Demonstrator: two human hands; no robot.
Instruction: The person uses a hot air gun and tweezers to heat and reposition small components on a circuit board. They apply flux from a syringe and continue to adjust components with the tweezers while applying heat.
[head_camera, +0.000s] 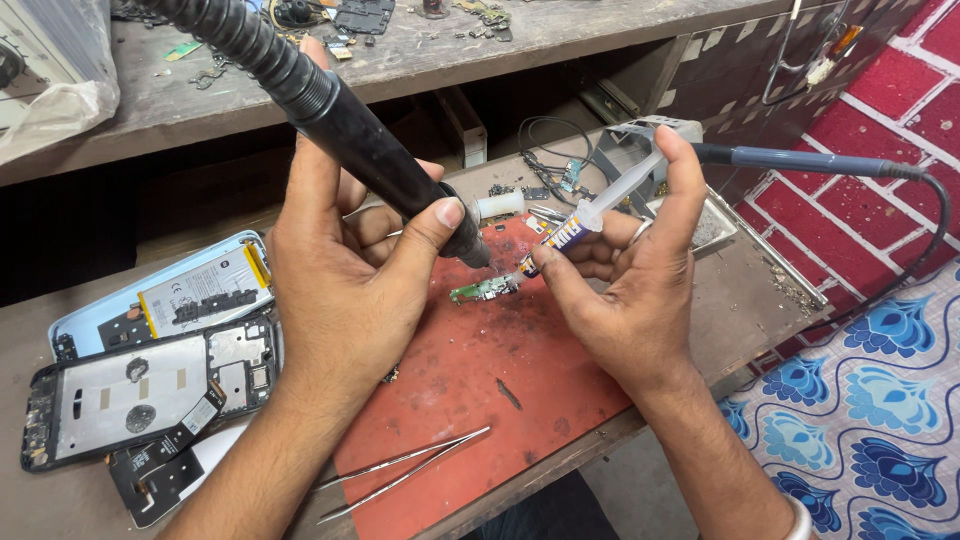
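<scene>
Two hands busy over red mat (480, 400) on worktop. Left hand (345, 280) grip wrapped round black hot-air handle (350, 130), nozzle near small green board (480, 291). Right hand (625, 290) grip pinching flux syringe (580, 228), tip touching board. Risk: nozzle heat scorching fingers or syringe; excess flux flooding board; loose board sliding.

I take the work mat (470, 400) as my landmark: on it, toward its far edge, lies the small circuit board (483, 290), with my left hand (345, 290) over the mat's left part holding the hot-air handle (380, 160) above the board, and my right hand (630, 290) over its right part holding the syringe (585, 225) tip-down at the board. The tweezers (405, 470) lie on the mat's near edge. Left of the mat lie the opened phone (150, 390) and, behind that, its back cover (160, 295). Behind the mat's right corner sits the metal tray (715, 225), and farther back the shelf (300, 80)
</scene>
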